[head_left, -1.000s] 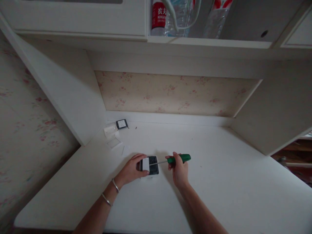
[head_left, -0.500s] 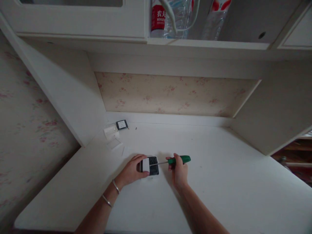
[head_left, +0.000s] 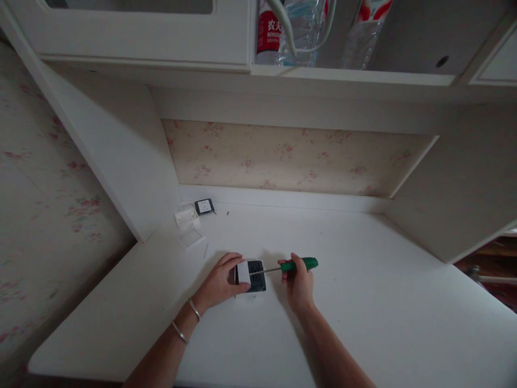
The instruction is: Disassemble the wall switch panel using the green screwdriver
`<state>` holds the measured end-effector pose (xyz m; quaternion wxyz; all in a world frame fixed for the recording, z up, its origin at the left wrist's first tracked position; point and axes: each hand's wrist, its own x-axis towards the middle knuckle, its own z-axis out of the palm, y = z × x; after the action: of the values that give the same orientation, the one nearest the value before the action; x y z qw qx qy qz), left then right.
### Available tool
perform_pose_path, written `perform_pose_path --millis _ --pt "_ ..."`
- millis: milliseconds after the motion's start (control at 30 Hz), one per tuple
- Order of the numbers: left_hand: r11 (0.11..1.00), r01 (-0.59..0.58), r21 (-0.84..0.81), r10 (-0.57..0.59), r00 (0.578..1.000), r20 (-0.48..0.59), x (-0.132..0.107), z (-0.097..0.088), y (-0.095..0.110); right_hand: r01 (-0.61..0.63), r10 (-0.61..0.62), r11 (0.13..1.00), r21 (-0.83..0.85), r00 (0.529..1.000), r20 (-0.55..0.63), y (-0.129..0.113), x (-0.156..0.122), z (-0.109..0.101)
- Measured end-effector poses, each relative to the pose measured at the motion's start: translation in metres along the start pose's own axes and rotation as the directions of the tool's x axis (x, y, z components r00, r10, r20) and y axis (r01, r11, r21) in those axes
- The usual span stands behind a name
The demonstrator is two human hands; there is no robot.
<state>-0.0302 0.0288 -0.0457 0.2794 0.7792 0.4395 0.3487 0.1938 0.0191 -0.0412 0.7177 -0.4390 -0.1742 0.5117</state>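
Note:
My left hand point(head_left: 220, 283) grips the left side of a black wall socket point(head_left: 257, 283) on the white desk, thumb at the near edge and fingers at the far edge. A white rectangular cover piece point(head_left: 243, 272) lies over the socket's left half; its right half shows bare black. My right hand point(head_left: 299, 280) is closed round the green handle of a screwdriver point(head_left: 310, 263). The shaft points left across the black half, and its tip meets the right edge of the white piece. Whether the tip is wedged under that edge is too small to tell.
Toward the back left of the desk point(head_left: 363, 302) lie another socket point(head_left: 204, 206) with a white face, a white plastic box point(head_left: 186, 216) and a clear frame point(head_left: 191, 237). A tiny dark piece point(head_left: 228, 213) is beside them. Overhead, a shelf holds plastic bottles point(head_left: 301, 32).
The whole view has shifted slightly, so everything sits a little further right. Both hands keep their hold, and the screwdriver tip stays at the white piece's edge.

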Motion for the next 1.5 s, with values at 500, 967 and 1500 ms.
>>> perform_pose_path --millis 500,967,1500 --pt "0.852 0.232 0.469 -0.098 0.951 -0.292 0.002 -0.016 -0.049 -0.091 0.096 0.990 0.109 0.995 -0.039 -0.010 0.006 -0.005" --pt "0.778 0.235 0.582 -0.095 0.961 -0.261 0.014 -0.010 -0.041 0.053 -0.036 0.975 0.215 0.996 -0.081 -0.019 0.012 -0.012" --pt "0.999 0.050 0.016 -0.051 0.998 0.045 -0.004 0.001 -0.003 0.128 -0.183 0.968 0.217 0.948 0.259 -0.054 -0.022 0.047"
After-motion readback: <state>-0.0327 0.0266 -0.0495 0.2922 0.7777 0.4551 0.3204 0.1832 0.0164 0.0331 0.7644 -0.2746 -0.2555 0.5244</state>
